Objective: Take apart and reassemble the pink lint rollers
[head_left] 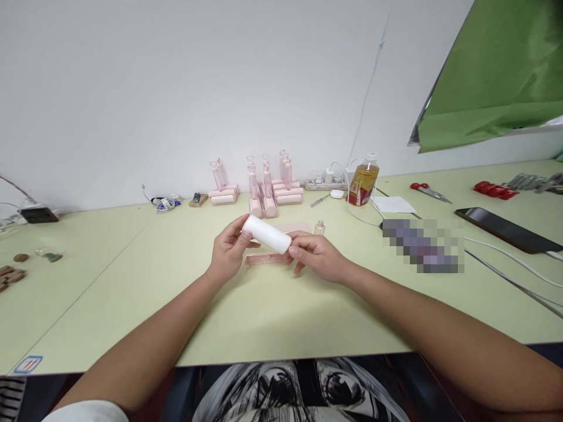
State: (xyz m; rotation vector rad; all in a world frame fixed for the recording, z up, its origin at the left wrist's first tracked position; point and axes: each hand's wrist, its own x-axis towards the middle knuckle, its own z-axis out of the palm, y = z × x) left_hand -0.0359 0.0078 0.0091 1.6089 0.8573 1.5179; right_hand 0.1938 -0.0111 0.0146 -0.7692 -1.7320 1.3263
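Above the table, my left hand (231, 246) and my right hand (319, 256) hold a white lint-roller roll (267, 233) between them. Its left end is gripped by the left fingers and thumb, while the right fingertips pinch its right end. The roll slopes down to the right. Just below it lies a pink, long, narrow plastic part (266, 259), partly covered by my right hand. A flat pale pink piece (292, 227) rests behind the roll. Beyond my right hand stands a small clear pinkish bottle-like piece (319, 227).
Several pink lint rollers (266, 193) stand along the wall. To the right are a drink bottle (364, 179), a power strip (323, 184), a screwdriver (319, 200), a phone (505, 230), cables and red-handled tools (428, 190). Brown pieces (9, 276) lie far left.
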